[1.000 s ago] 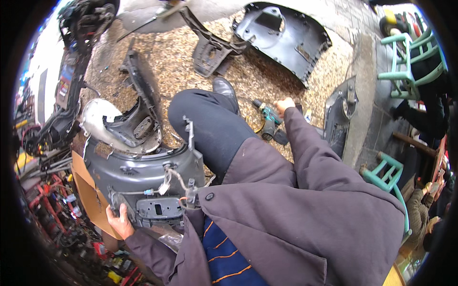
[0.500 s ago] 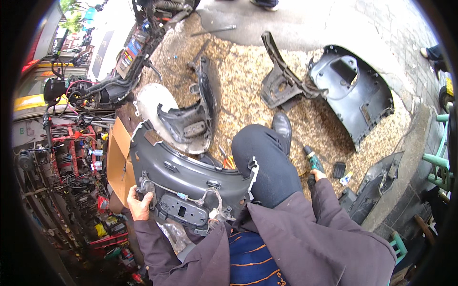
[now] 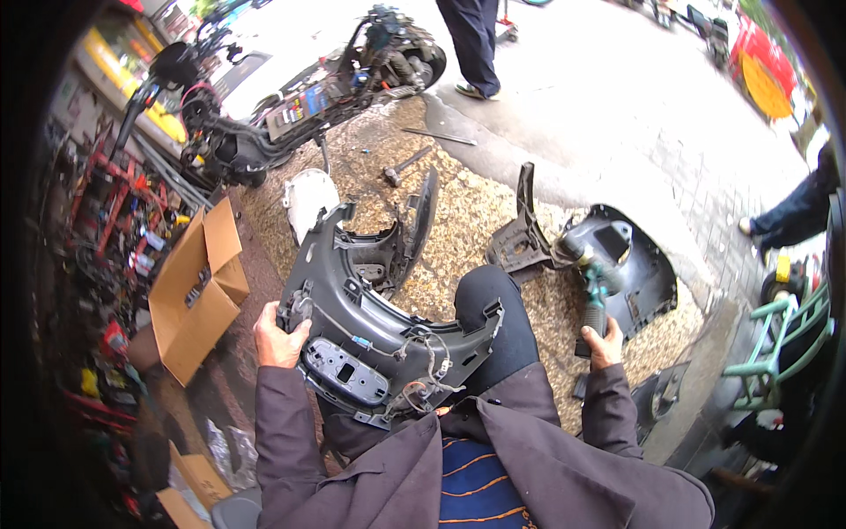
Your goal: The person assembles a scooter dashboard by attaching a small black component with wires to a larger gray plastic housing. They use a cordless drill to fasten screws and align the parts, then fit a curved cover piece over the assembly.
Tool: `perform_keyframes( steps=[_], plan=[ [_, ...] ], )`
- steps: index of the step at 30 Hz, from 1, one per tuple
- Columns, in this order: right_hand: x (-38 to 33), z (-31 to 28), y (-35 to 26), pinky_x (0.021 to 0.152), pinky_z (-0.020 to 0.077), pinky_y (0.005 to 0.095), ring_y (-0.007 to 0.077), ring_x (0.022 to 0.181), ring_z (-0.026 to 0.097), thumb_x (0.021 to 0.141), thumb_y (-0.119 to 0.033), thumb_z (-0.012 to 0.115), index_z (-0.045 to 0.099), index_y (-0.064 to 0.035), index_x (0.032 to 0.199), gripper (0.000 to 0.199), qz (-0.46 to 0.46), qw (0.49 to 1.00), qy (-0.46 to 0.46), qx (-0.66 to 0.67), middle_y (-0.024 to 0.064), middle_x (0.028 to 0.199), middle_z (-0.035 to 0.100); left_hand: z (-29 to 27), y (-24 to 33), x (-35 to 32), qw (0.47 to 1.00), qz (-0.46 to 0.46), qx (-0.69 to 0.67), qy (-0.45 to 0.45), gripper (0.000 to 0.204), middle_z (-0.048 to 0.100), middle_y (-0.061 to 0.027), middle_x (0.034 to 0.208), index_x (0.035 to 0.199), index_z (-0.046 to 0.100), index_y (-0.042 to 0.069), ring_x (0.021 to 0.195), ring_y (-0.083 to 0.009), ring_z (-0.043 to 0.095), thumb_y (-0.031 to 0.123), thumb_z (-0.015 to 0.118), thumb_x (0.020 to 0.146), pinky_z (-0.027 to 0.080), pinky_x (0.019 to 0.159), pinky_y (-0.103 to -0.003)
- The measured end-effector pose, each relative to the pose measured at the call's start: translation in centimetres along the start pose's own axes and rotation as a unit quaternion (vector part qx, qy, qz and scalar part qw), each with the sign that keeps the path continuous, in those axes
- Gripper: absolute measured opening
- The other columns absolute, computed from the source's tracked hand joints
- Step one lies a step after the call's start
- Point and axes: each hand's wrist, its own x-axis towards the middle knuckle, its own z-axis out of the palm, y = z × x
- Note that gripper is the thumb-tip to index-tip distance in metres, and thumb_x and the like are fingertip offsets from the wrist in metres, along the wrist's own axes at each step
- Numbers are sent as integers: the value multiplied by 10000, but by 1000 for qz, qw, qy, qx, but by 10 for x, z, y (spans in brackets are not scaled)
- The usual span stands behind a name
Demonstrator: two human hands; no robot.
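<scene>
Across my lap lies a black plastic scooter fairing (image 3: 388, 322), curved, with a thin cable, a blue connector and loose wires on its upper face. My left hand (image 3: 280, 337) grips its left end, the thumb on top and the fingers hidden beneath. To the right, my right hand (image 3: 603, 342) is closed round the handle of a green-and-black cordless drill (image 3: 596, 291), raised off the ground and pointing away from me. The drill's front end is smeared by motion. Behind the drill rests a large black scooter panel (image 3: 648, 273), hollow side up.
A partly stripped scooter (image 3: 300, 110) stands far left. Beyond the fairing lie a white-and-black panel (image 3: 308, 198) and a hammer (image 3: 407, 166). A black bracket (image 3: 520, 247) sits on the pebbled ground. An open cardboard box (image 3: 198, 291) stands left, a green stool (image 3: 775, 339) right. Two people stand farther off.
My right hand has lifted the drill from the ground, up and away from me. The fairing has shifted right and tilted with my left hand still on it. The whole view has turned.
</scene>
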Motion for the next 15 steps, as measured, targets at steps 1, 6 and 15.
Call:
perform_keyframes(
  steps=[1, 6, 15],
  plan=[
    [-2, 12, -24, 778, 528, 303, 157, 873, 634, 746, -157, 843, 526, 34, 1294, 661, -72, 997, 23, -7, 77, 1024, 652, -4, -2, -2, 1000, -5, 16, 2, 411, 708, -141, 862, 994, 647, -3, 775, -259, 688, 67, 838, 637, 545, 762, -383],
    [46, 60, -148, 747, 561, 402, 269, 800, 655, 826, -307, 763, 540, 18, 1199, 543, -133, 952, -234, 143, 155, 960, 647, -7, -20, -2, 997, 71, -3, 20, 438, 694, -202, 945, 1005, 652, 10, 903, -393, 680, 157, 857, 646, 540, 795, -443],
    [-7, 182, -239, 760, 554, 375, 258, 847, 662, 770, -250, 785, 584, 39, 1207, 561, -104, 912, -396, 11, 139, 971, 667, -4, -32, -3, 999, 30, -23, -23, 533, 698, -185, 1052, 1125, 654, 4, 979, -362, 687, 288, 838, 713, 537, 858, -440]
  ],
)
